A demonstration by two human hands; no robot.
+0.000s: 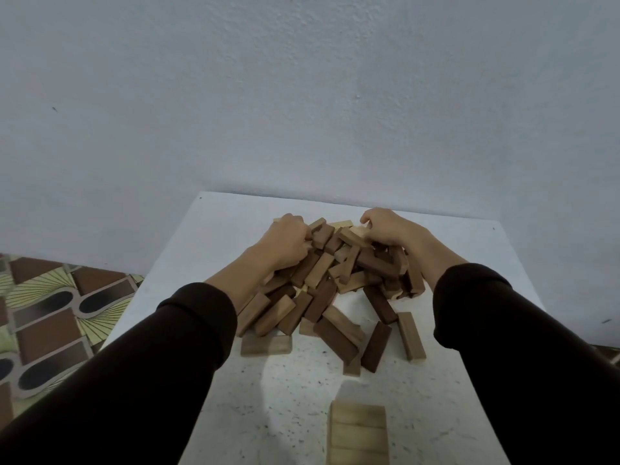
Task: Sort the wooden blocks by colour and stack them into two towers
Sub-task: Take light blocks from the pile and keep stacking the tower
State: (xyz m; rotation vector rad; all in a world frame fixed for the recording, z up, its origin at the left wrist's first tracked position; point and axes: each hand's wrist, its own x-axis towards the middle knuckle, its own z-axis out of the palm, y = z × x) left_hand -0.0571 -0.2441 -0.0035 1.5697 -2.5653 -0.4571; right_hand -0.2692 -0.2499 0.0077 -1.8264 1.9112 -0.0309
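Pile [335, 273] fills table [285, 397] centre; narrow bare strip behind it, then wall [302, 95]. Left hand [285, 239] and right hand [389, 229] grip into pile top, and the forearms flank it, blocking both sides. Loose blocks [411, 335] scatter in front. Stack [357, 431] stands at near edge, right of centre. Open tabletop front-left and between loose blocks and stack.

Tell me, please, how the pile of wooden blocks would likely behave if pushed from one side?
The pile would probably scatter rather than move as one: its blocks lie loose and crisscrossed. Upper ones, propped at angles, may tumble. Being flat-faced, they should slide, not roll, on the table.
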